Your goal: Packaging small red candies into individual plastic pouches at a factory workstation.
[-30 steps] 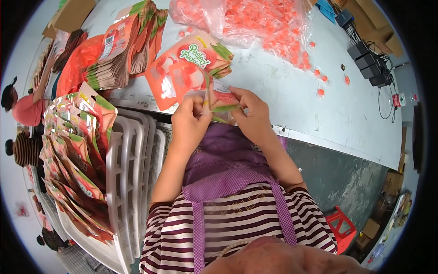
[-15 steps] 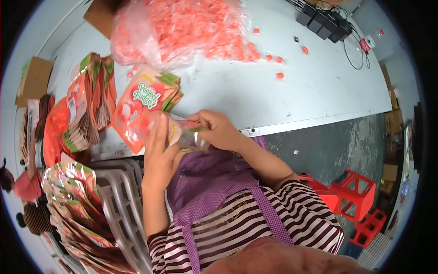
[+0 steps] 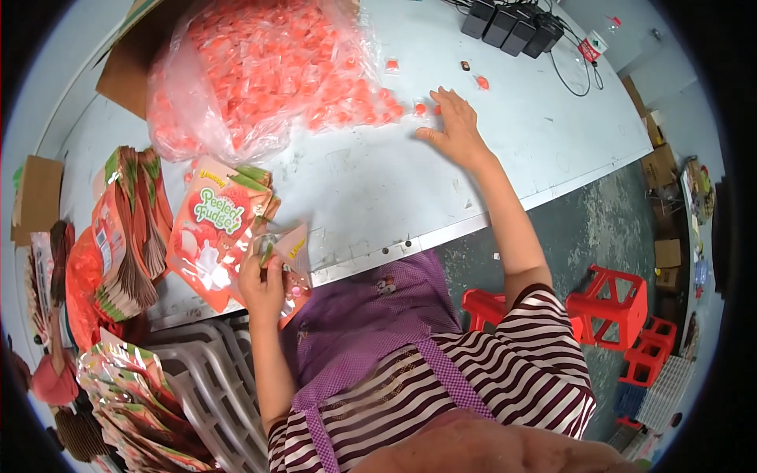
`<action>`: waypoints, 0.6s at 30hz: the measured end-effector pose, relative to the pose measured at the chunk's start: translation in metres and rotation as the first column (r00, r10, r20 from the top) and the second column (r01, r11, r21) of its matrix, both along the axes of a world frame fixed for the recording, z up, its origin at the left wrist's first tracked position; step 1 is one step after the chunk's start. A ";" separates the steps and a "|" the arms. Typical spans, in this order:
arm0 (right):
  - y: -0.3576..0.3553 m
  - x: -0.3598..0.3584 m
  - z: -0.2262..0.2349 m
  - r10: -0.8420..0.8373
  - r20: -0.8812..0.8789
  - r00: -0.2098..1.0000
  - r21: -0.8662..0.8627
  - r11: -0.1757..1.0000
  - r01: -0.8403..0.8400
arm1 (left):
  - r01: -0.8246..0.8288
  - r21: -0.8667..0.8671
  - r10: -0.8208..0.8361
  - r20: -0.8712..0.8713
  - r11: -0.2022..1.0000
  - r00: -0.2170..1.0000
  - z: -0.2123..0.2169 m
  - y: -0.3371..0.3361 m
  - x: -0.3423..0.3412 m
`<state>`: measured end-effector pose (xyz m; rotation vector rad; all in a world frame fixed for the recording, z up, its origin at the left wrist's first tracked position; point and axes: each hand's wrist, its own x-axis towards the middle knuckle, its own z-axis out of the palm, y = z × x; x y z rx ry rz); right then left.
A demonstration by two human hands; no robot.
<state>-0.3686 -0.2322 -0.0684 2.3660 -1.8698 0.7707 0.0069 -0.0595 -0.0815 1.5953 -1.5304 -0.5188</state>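
My left hand [image 3: 262, 290] grips the top of an opened candy pouch [image 3: 295, 246] at the table's front edge, thumb and fingers closed on it. Stretched out over the table, my right hand [image 3: 459, 134] has its fingers apart and holds nothing. Its fingertips are beside a loose wrapped red candy [image 3: 421, 109]; another candy is partly hidden under them. Flat pink pouches [image 3: 206, 260] lie in a stack just left of my left hand. Farther back, a big clear plastic bag [image 3: 189, 75] spills a heap of wrapped red candies [image 3: 260, 83].
More folded pouches [image 3: 130, 236] stand at the left, above a grey plastic crate [image 3: 209, 378] with filled-looking pouches [image 3: 142, 394] beside it. Black power adapters [image 3: 512, 30] with cables and a bottle [image 3: 595, 46] sit at the far right. Red stools [image 3: 611, 307] stand on the floor.
My right hand has let go of the pouch and moved up and right across the table to the loose candies. My left hand keeps the pouch. The view has shifted.
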 end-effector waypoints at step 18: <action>0.064 0.046 -0.030 0.232 0.053 0.971 0.096 0.967 -0.236 | 0.032 -0.106 -0.023 0.078 0.994 0.997 -0.010 -0.004 0.001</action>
